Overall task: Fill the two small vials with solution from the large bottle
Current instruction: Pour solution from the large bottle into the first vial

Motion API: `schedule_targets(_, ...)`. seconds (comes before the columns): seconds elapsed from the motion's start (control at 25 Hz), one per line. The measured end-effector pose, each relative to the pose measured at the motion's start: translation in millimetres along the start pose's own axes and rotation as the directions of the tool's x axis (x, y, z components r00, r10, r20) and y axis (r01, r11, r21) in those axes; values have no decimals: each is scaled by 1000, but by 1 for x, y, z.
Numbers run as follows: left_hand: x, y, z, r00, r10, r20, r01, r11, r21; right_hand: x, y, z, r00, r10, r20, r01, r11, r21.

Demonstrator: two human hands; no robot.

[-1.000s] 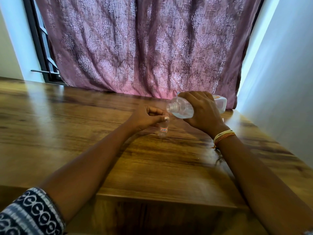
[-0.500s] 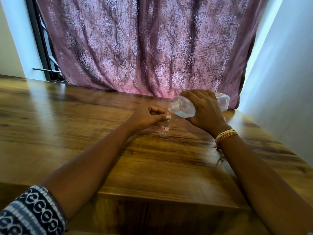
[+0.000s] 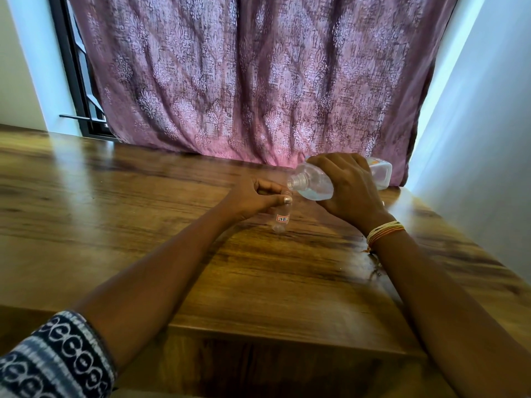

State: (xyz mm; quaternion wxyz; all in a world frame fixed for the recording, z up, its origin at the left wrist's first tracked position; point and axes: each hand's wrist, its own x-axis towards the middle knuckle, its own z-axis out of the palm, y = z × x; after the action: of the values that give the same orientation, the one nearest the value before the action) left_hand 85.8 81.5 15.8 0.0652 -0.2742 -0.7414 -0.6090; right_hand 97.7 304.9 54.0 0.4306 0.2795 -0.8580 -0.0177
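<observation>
While both forearms reach forward over the near edge of the wooden table [image 3: 120,214], a patterned black-and-white sleeve [image 3: 54,366] sits at the lower left corner of the view, nearest the camera. Bangles [image 3: 383,231] of yellow and orange circle the right wrist, farther in.

Left hand [image 3: 253,196]: thumb and curled fingers pinch the neck of a small clear vial [image 3: 281,221]. Vial upright, base on or just above the table top; contact cannot be told. White label on its side, marked in red, reads roughly "78".

Right hand [image 3: 349,186]: wrapped over the body of the large bottle [image 3: 311,183], fingers curled round it. Bottle clear, uncapped, tilted with its threaded mouth down and to the left, just above the vial's top; clear liquid pools in its lower shoulder. Its base, with an orange-marked label, shows beyond the hand. No stream is discernible between mouth and vial.

Change from a second ago: none of note in the grips; both hands hold as before, the bottle mouth keeps the same place over the vial, and only the camera's framing has shifted slightly.

Farthest: a mauve patterned curtain [image 3: 258,76] hangs behind the table, a dark window frame [image 3: 71,70] at its left, a pale wall [image 3: 488,116] at right.
</observation>
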Motion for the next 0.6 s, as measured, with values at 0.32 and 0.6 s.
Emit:
schedule_targets(0.32, 1, -2, -1, 1000, -16, 23, 17, 1000, -17, 0, 0, 0, 1000, 8, 4, -8, 1000, -2)
schedule_targets(0.6, 0, -1, -1, 1000, 3, 23, -3, 1000, -21, 0, -1, -2, 1000, -1, -9, 1, 1000, -6)
